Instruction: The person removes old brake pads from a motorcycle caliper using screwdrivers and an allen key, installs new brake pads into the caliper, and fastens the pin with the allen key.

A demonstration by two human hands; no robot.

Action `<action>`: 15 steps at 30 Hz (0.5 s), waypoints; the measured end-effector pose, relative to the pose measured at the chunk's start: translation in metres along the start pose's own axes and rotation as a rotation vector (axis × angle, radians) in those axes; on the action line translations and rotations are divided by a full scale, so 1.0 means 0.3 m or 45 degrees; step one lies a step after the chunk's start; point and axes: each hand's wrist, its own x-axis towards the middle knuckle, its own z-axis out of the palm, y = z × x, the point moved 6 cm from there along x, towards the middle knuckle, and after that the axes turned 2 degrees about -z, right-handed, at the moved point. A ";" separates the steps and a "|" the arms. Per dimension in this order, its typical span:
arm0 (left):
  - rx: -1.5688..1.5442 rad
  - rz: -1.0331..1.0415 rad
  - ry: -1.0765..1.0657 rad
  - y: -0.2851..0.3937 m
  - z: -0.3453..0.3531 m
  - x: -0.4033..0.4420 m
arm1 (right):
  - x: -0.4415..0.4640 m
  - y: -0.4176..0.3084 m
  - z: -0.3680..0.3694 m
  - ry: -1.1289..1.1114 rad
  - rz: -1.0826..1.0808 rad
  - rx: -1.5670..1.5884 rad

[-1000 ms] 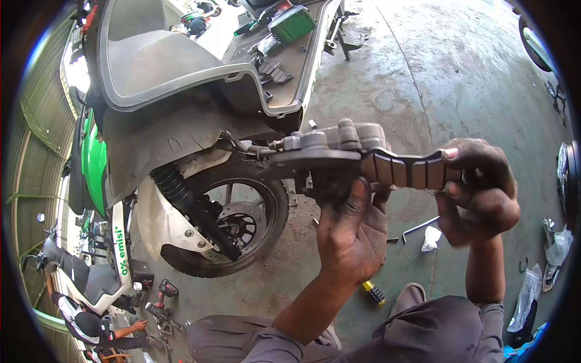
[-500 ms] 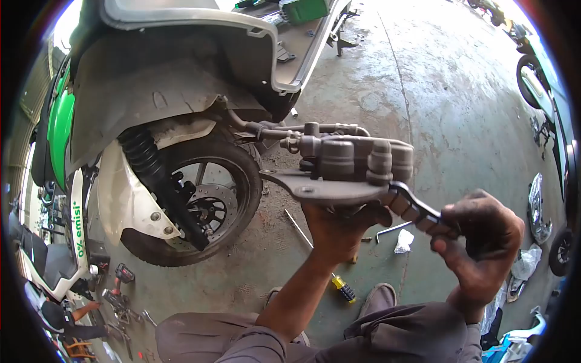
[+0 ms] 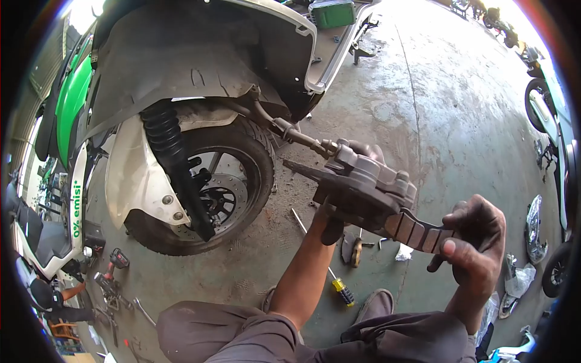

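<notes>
A grey metal brake caliper (image 3: 369, 181) hangs from a hose in front of me, tilted down to the right. My left hand (image 3: 331, 222) holds it from below, the fingers mostly hidden behind it. Out of the caliper's right end sticks a brake pad (image 3: 414, 233) with grooved brown blocks. Its outer end is pinched between the thumb and fingers of my right hand (image 3: 475, 239). Left of the caliper are the scooter's wheel (image 3: 257, 175) and its brake disc (image 3: 233, 193).
On the floor lie a yellow-black screwdriver (image 3: 342, 291), pliers (image 3: 357, 251), a white scrap (image 3: 403, 252), a cordless drill (image 3: 116, 261) and plastic-wrapped parts (image 3: 535, 233). A green box (image 3: 332, 13) sits on the scooter. Another person (image 3: 45, 294) is at far left.
The caliper has turned, its right end now lower and the pad's grooved face showing again. Both hands moved with it, and the left is more hidden than a second ago. The view has shifted.
</notes>
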 end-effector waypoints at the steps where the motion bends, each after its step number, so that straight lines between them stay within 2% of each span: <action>1: -0.189 -0.076 -0.073 -0.034 -0.004 0.013 | -0.005 -0.011 -0.021 -0.057 -0.158 -0.148; 2: -0.147 -0.037 -0.022 -0.057 -0.026 0.000 | -0.017 -0.016 -0.045 -0.109 -0.306 -0.294; 3: -0.016 0.047 0.089 -0.076 -0.073 -0.021 | -0.035 -0.034 -0.065 -0.122 -0.565 -0.506; 4: 0.114 0.120 0.220 -0.099 -0.116 -0.048 | -0.033 -0.020 -0.077 -0.115 -0.566 -0.505; 5: 0.205 0.183 0.335 -0.109 -0.137 -0.071 | -0.044 -0.049 -0.087 -0.001 -0.806 -0.455; 6: 0.081 0.149 0.401 -0.109 -0.064 -0.069 | -0.061 -0.074 -0.097 0.115 -1.045 -0.400; 7: -0.046 0.123 0.471 -0.109 0.010 -0.068 | -0.050 -0.085 -0.091 0.101 -1.137 -0.349; 10: -0.012 0.215 0.259 -0.112 0.095 -0.073 | 0.012 -0.068 -0.037 -0.031 -1.234 -0.567; 11: 0.150 0.268 0.224 -0.109 0.101 -0.076 | 0.036 -0.053 -0.018 -0.073 -1.218 -0.637; 14: 0.650 0.327 0.368 -0.094 0.108 -0.106 | 0.040 -0.034 0.033 -0.089 -1.236 -0.775; 15: 0.600 0.304 0.526 -0.093 0.092 -0.113 | 0.034 -0.022 0.032 0.023 -1.193 -0.828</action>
